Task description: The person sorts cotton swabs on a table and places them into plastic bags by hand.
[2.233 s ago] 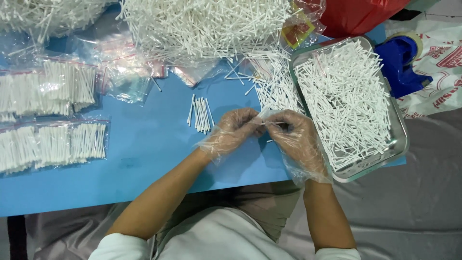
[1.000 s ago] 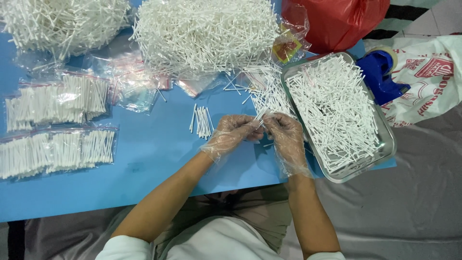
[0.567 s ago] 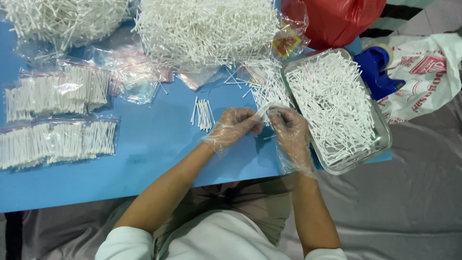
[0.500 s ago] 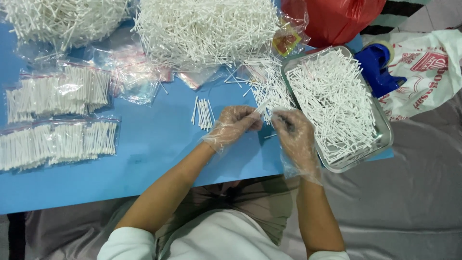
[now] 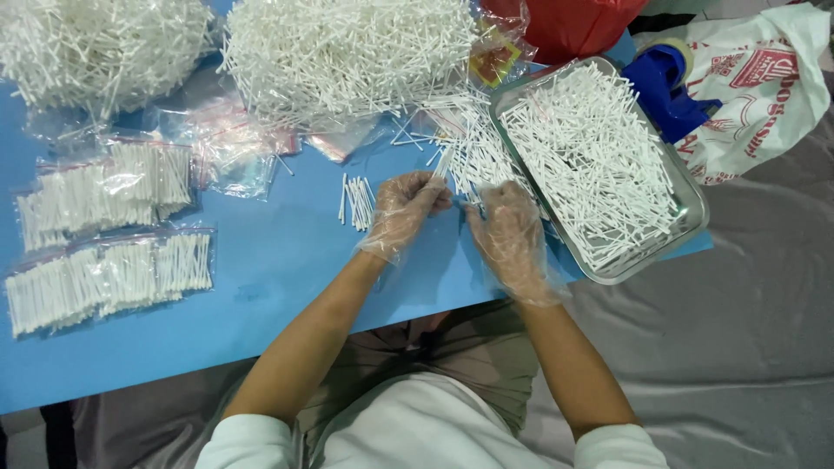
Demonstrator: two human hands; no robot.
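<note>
Both hands wear thin clear plastic gloves over a blue table (image 5: 261, 287). My left hand (image 5: 407, 208) is closed around a few white sticks (image 5: 443, 163) that poke up from its fingers. My right hand (image 5: 508, 230) rests just to the right, fingers curled down on the table beside a loose spread of white sticks (image 5: 473, 148); whether it holds any is unclear. A small bundle of sticks (image 5: 356, 201) lies left of my left hand. A metal tray (image 5: 695, 213) full of white sticks sits right of my right hand.
Two big heaps of white sticks (image 5: 347, 52) (image 5: 95, 48) lie at the back. Filled clear bags of sticks (image 5: 104, 234) lie at left, empty clear bags (image 5: 234, 156) behind them. A red bag (image 5: 565, 22), a blue object (image 5: 665, 87) and a white printed bag (image 5: 764, 87) sit at right.
My hands have drawn slightly apart. My left hand has lifted a few sticks, and my right hand has dropped onto the table near the loose sticks.
</note>
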